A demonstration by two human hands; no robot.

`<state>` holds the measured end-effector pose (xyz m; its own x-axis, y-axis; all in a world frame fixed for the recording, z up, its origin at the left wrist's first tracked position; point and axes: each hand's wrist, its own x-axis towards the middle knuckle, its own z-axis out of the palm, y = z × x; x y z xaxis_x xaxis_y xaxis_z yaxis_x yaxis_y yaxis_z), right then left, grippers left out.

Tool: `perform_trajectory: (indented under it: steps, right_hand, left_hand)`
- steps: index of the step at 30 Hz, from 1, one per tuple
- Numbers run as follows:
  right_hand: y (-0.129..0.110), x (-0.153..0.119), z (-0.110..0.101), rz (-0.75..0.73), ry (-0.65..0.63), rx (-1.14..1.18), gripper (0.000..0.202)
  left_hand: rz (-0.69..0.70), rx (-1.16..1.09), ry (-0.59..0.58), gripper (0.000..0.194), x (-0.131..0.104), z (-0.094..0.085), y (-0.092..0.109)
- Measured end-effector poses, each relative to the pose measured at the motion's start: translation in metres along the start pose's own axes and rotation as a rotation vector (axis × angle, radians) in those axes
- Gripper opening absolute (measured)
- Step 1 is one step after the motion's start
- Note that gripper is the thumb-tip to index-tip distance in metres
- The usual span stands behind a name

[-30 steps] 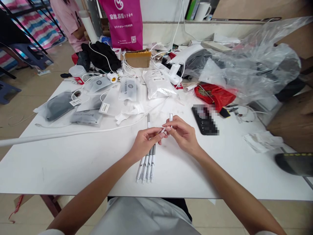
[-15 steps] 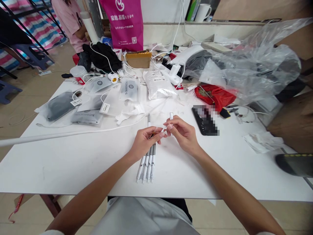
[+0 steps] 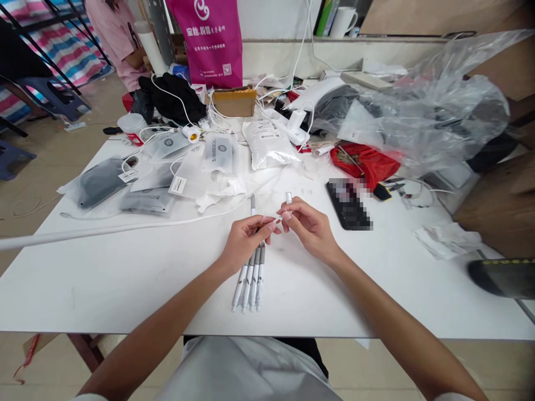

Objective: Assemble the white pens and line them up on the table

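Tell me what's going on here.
A person's left hand and right hand are close together above the white table, holding a small white piece. A short whitish part sticks up from the right hand; whether the two pieces join is unclear. White pens lie side by side, partly hidden by the left hand. A phone lies to the right.

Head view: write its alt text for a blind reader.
A person's left hand and right hand hold small white parts above a white table, near a row of pens. A phone lies to the right; bags lie behind.
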<state>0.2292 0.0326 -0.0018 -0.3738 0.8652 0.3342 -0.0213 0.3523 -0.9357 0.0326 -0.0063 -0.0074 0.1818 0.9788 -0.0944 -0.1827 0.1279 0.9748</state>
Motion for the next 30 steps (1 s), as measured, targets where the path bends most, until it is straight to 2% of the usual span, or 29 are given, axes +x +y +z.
perform_trajectory:
  steps: [6, 19, 30]
  right_hand:
    - [0.0013, 0.0006, -0.0002, -0.021, -0.002, -0.089, 0.017]
    - [0.0034, 0.0016, 0.0075, 0.121, 0.051, 0.211, 0.023]
    - [0.0050, 0.0033, 0.0087, 0.057, 0.083, 0.207, 0.020]
  left_hand:
    - [-0.021, -0.006, 0.006, 0.035, -0.0009, 0.0008, 0.0027]
    - [-0.065, -0.102, -0.049, 0.039, -0.0004, 0.0009, 0.0018]
    - [-0.152, -0.263, -0.150, 0.037, -0.0018, -0.0008, 0.0051]
